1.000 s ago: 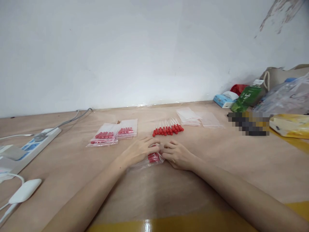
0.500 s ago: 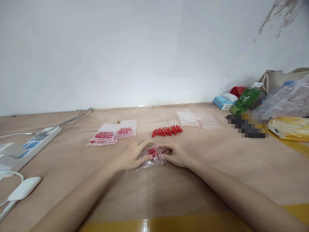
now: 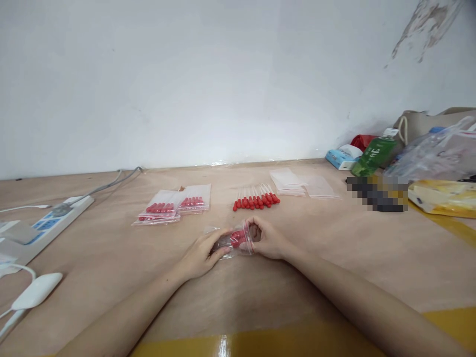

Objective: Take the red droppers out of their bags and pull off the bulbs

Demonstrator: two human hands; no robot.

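Note:
Between my hands is a clear zip bag [image 3: 225, 254] with red-bulbed droppers [image 3: 237, 238] inside, their bulbs toward the bag's mouth on the right. My left hand [image 3: 206, 252] grips the bag's left part between thumb and fingers. My right hand [image 3: 268, 239] pinches the bag at its zip end, fingers curled round the edge. Just beyond lies a row of loose droppers [image 3: 256, 201], red bulbs facing me. Filled zip bags [image 3: 161, 207] of the same droppers overlap to the left. Flat zip bags [image 3: 288, 182] are stacked to the right of the row.
A white power strip [image 3: 48, 225] with plugs and cables runs along the left side. At the back right are a tissue pack [image 3: 341, 157], a green bottle [image 3: 375, 154], a plastic bag [image 3: 435, 153] and a yellow packet [image 3: 442, 196]. A blurred dark object [image 3: 379, 194] lies before them.
My left hand has shifted slightly left and down along the bag. My right hand has curled closer round the mouth, and the red bulbs sit nearer to it.

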